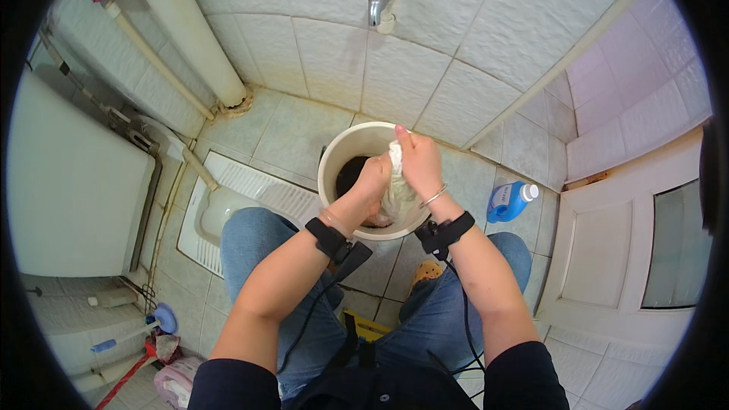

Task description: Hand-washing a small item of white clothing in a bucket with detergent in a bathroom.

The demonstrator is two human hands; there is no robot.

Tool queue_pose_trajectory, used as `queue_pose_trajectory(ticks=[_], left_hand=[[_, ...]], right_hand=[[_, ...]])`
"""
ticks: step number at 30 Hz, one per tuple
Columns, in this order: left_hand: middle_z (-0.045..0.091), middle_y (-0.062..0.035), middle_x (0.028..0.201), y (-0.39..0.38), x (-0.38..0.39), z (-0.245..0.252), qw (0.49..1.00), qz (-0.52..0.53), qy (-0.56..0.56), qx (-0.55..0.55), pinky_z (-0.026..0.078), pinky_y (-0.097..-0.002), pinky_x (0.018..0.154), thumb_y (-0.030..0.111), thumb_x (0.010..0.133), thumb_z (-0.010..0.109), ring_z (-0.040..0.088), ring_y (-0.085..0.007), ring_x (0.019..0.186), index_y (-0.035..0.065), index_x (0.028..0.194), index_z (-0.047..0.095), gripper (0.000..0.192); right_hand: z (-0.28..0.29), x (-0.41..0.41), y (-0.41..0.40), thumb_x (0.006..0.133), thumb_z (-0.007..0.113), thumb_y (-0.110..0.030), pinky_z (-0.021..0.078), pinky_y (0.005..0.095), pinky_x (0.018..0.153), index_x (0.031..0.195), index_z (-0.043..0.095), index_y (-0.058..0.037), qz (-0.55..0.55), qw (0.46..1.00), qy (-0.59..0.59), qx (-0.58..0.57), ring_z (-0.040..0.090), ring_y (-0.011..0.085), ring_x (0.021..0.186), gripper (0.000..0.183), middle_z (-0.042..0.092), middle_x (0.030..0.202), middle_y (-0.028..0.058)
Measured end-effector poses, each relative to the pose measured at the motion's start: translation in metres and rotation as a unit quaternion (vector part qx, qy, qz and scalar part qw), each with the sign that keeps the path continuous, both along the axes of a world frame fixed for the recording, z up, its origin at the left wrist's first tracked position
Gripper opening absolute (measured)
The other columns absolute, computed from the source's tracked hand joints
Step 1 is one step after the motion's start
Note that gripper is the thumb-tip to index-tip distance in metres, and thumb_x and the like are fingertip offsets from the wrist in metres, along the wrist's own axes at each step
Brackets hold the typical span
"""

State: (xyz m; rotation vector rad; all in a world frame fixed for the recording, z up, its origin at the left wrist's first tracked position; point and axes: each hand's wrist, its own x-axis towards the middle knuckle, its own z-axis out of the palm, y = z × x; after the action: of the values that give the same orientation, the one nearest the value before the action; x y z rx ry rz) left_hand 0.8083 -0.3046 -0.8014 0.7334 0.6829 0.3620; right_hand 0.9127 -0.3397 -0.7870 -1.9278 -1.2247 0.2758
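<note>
A cream plastic bucket (332, 154) stands on the tiled floor between my knees, with something dark in its bottom. Above its opening, my left hand (374, 181) and my right hand (420, 162) are closed around a wet whitish cloth (400, 188). The cloth's upper end shows between the two fists, and its lower part hangs down inside the bucket. My right thumb points up near the bucket's far rim. To the right of the bucket, a blue bottle (507, 201) with a white cap stands on the tiles, untouched.
A ceramic squat toilet (228, 205) lies left of the bucket, beside a white appliance (85, 182). A metal tap (375, 3) juts from the tiled wall ahead. A white door (603, 256) is at the right. A blue plunger (165, 319) and a pink container (173, 378) are lower left.
</note>
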Motion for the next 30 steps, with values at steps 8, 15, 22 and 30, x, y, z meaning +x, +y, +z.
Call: queue_pose_trajectory(ticks=[8,15,22,30], left_hand=[[0.06,-0.0068,0.087,0.016,-0.001,0.023,0.994,0.047,-0.056,0.077,0.044,-0.0265,0.072,0.028,0.089,0.05,0.056,-0.0137,0.08,-0.0008,0.095,0.058,0.031],[0.059,-0.0069,0.098,0.034,-0.011,0.028,0.993,0.002,-0.084,0.083,0.046,-0.0291,0.077,0.034,0.085,0.057,0.057,-0.0141,0.089,0.0015,0.105,0.055,0.039],[0.056,-0.0027,0.109,0.044,-0.008,0.019,0.959,-0.146,0.098,0.224,0.043,-0.0266,0.081,0.026,0.08,0.058,0.054,-0.0142,0.096,0.0036,0.112,0.053,0.039],[0.053,-0.0096,0.116,0.039,0.009,-0.013,0.996,0.056,-0.069,0.028,0.038,-0.0342,0.091,0.044,0.089,0.047,0.048,-0.0183,0.108,0.005,0.119,0.047,0.049]], right_hand=[[0.005,0.035,-0.005,0.089,0.051,-0.039,0.0408,0.0292,0.056,0.082,0.061,0.0019,0.095,0.967,0.235,0.0,0.051,0.0116,0.06,0.042,0.061,0.069,0.0078],[0.033,0.038,-0.01,0.081,0.066,-0.028,0.0456,0.025,0.069,0.094,0.06,-0.001,0.109,0.939,0.322,-0.049,0.057,0.0104,0.077,0.031,0.063,0.085,0.0041],[0.042,0.075,-0.012,0.087,0.058,-0.029,0.0446,0.0264,0.067,0.093,0.06,-0.0008,-0.059,0.902,0.389,0.179,0.056,0.0102,0.075,0.029,0.062,0.085,0.0041],[0.01,-0.013,-0.014,0.085,0.056,-0.022,0.045,0.0389,0.066,0.096,0.052,-0.0026,0.007,0.983,0.17,0.067,0.057,0.0338,0.075,0.023,0.058,0.079,0.0185]])
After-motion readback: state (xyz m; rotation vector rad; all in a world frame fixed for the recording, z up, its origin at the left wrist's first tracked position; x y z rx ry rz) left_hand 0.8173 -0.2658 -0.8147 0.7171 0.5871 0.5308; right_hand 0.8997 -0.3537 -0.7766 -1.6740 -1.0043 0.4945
